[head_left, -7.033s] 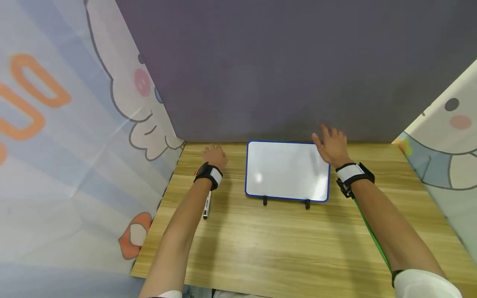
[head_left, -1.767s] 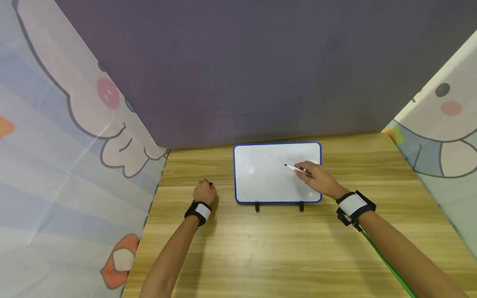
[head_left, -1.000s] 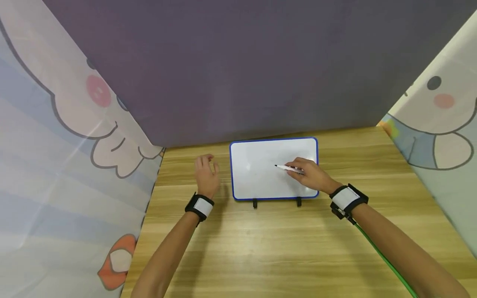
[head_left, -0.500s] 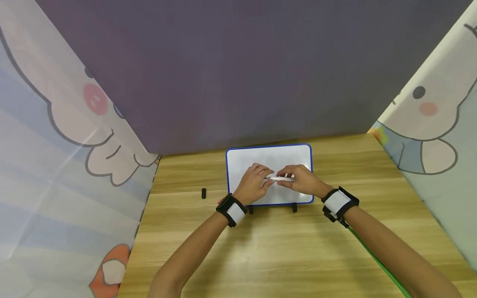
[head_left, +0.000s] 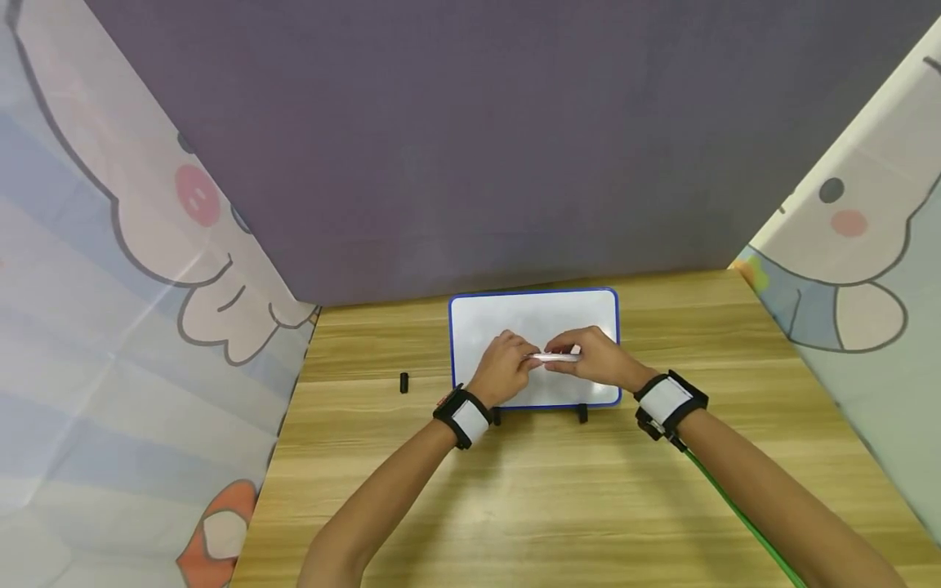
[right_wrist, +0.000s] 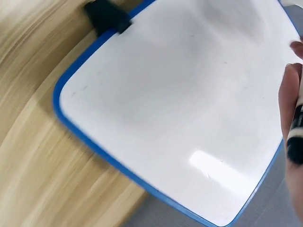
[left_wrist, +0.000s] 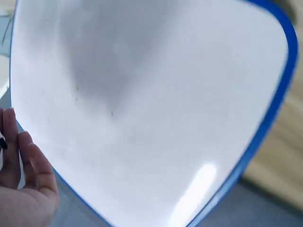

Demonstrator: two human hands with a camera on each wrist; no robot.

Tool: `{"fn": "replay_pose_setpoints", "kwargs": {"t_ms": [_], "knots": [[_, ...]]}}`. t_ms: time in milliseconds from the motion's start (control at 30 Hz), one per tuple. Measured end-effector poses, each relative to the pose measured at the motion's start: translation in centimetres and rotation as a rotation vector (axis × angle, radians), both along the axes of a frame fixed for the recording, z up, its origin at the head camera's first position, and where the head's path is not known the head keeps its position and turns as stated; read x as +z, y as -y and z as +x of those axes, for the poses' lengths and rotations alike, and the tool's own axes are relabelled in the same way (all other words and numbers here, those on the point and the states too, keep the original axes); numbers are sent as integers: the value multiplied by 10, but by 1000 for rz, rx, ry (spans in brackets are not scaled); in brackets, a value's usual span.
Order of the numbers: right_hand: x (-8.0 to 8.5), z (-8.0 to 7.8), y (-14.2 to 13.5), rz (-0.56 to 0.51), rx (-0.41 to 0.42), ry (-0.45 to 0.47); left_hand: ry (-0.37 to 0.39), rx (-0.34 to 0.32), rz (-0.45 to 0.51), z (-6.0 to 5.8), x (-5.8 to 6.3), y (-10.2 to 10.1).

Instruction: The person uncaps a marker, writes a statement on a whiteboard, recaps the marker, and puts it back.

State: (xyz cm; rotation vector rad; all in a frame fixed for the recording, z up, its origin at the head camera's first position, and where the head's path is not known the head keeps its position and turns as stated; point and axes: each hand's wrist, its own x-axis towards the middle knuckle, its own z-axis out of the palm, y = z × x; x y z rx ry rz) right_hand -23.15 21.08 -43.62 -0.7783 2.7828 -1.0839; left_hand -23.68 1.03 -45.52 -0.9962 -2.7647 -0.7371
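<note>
Both bare forearms reached in from the near side of the light wood-grain table [head_left: 456, 514] and slanted inward, so that the two hands met before the white rectangular board with a blue rim [head_left: 478, 318]. The right hand [head_left: 595, 358] was turned palm inward, its thumb and bent fingers pinching a slim white marker with black ends [head_left: 559, 357]. The marker was held nearly level between the hands, in front of the board's middle; whether it touched the surface could not be told. The left hand [head_left: 502, 367] came from the other side with its fingers bent around the marker's left end; whether they gripped it or merely closed about it could not be told. Each wrist wore a black band with a white patch, and a green cable [head_left: 742, 514] ran back along the right forearm. Small black feet [head_left: 583, 413] showed under the board's lower edge, and a short black cylinder [head_left: 403, 382] was on the table, well to the left of the board.
</note>
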Motion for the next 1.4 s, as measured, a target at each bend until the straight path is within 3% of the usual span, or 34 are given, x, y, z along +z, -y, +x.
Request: {"fn": "replay_pose_setpoints", "kwargs": {"t_ms": [167,233,367,467,567,767,867,967,1067,1233,1300,1400], "knots": [[7,-4,-5,-276,-44,209,354,131,324,-4,-3,4],[9,-6,-7,-367,-59,237,469,155,444,-6,-4,7],[14,-9,-6,-427,-92,253,640,144,609,-9,-5,7],[16,-10,2,-407,-126,270,694,123,691,-9,-3,6],[21,-11,12,-397,-132,265,656,124,684,-8,-1,4],[36,-5,26,-448,-104,275,540,156,581,-6,2,3],[32,-6,30,-463,-71,286,517,154,566,-4,-1,10],[30,-6,33,-456,-96,293,456,181,595,-5,-7,19],[29,-7,36,-472,-134,276,354,304,682,-7,-14,27],[22,-8,41,-607,-138,241,217,642,870,-10,-27,42],[19,-8,44,-650,-113,208,241,723,913,-10,-33,49],[15,-8,51,-669,-64,116,331,735,925,-11,-43,59]]}}
